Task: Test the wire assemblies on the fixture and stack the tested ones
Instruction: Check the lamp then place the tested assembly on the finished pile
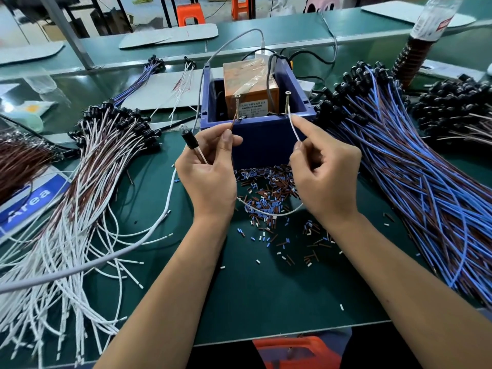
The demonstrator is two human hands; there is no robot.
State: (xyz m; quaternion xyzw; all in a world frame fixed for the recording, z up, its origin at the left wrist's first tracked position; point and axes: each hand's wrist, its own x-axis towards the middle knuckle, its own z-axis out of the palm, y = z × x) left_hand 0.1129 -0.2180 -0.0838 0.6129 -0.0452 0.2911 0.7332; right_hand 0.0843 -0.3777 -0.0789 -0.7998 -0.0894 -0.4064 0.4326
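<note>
My left hand [210, 169] pinches the brown wire [232, 125] against 1 screw [237, 106]. My right hand [323, 169] pinches the white wire [295, 129] by the other screw [287, 103] on the blue box [262, 141]. The lamp [189, 137] looks dark. Big piles wait on the desk [266, 288], so I think lots is left.

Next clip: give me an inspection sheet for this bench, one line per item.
Surface: green mat.
Job's things: blue box with two upright screws; brown-white pile left, blue-brown pile right.
Clutter: insulation offcuts below the box.
Grippers: left hand pinches brown wire at left screw, bulb holder alongside; right hand pinches white wire at right screw.
Cables: grey cable crosses the left pile.
Surroundings: bottle, orange stools.
</note>
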